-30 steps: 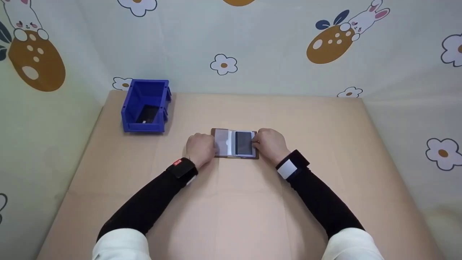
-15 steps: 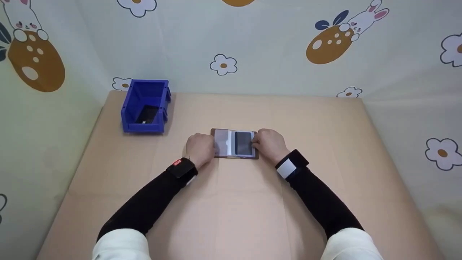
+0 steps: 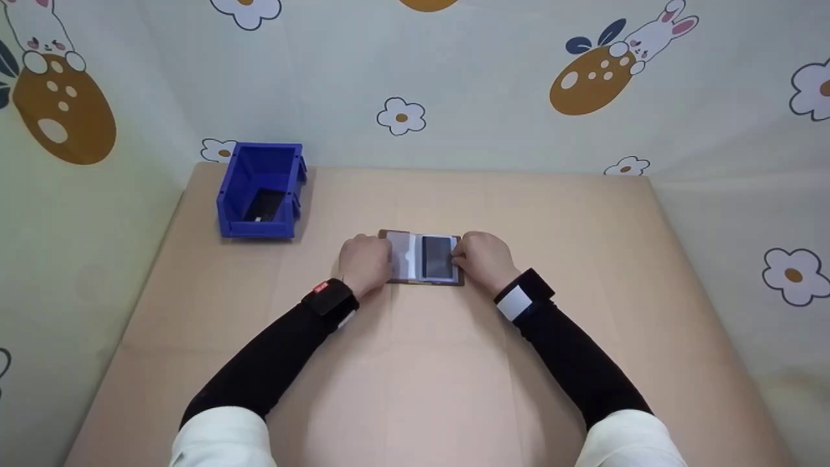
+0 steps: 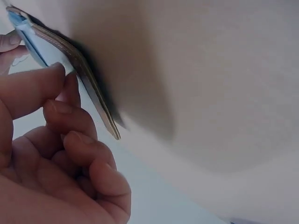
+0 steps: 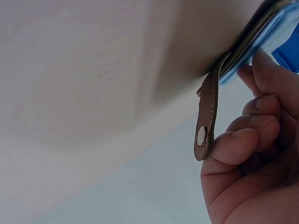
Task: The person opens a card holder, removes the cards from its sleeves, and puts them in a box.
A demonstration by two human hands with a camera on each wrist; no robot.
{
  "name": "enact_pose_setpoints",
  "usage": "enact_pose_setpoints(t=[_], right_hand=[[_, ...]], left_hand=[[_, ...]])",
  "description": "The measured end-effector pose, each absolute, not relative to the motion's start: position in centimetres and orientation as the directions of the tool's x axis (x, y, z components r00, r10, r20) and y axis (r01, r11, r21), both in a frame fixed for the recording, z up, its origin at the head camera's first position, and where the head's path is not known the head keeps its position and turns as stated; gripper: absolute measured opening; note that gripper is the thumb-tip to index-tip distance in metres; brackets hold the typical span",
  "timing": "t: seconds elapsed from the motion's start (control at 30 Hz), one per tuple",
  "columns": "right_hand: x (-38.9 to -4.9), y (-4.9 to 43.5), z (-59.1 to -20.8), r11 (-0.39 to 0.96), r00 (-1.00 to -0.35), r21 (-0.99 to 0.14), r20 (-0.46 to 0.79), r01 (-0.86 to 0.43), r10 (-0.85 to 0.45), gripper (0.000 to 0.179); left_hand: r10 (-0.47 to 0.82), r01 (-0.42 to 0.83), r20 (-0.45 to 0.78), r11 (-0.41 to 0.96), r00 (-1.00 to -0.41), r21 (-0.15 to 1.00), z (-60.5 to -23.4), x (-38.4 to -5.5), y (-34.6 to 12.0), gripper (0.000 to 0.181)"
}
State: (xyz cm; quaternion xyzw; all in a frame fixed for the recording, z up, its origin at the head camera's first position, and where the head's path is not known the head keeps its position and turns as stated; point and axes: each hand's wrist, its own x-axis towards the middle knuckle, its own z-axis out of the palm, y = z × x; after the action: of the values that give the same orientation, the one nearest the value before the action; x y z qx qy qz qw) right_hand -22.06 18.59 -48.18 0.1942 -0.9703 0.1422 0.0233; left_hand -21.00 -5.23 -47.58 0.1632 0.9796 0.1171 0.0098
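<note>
A small brown card holder [image 3: 402,256] lies spread open on the table, with clear plastic sleeves inside. A dark card [image 3: 438,257] shows in its right half. My left hand [image 3: 366,263] is at the left half, and in the left wrist view its thumb and forefinger pinch at the holder's pale inner sleeve [image 4: 53,53]. My right hand [image 3: 486,259] pinches the right edge of the sleeves between thumb and forefinger, other fingers curled. Below that edge, the right wrist view shows a brown strap [image 5: 206,119] with a metal snap hanging beside the curled fingers.
A blue plastic bin [image 3: 259,230] stands at the table's back left, with a flat dark object [image 3: 266,204] inside. Behind the tan tabletop [image 3: 454,376] hangs a pale curtain [image 3: 480,110] printed with flowers and rabbits.
My left hand has shifted slightly right and up, further over the holder's left half. The right hand and the dark card stay where they were.
</note>
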Motion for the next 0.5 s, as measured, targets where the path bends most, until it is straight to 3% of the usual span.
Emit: enact_pose_setpoints(t=[0.27,0.5], right_hand=[[-22.0,18.6,-48.2,0.885,-0.922,-0.257,0.109,-0.388,-0.372,0.006],[-22.0,18.6,-48.1,0.881,-0.914,-0.243,0.119,-0.407,-0.389,0.005]], left_hand=[[0.259,0.268,0.077,0.884,-0.963,0.383,-46.9,-21.6,-3.0,0.025],[0.257,0.255,0.047,0.889,-0.965,0.381,-47.6,-22.1,-1.6,0.036]])
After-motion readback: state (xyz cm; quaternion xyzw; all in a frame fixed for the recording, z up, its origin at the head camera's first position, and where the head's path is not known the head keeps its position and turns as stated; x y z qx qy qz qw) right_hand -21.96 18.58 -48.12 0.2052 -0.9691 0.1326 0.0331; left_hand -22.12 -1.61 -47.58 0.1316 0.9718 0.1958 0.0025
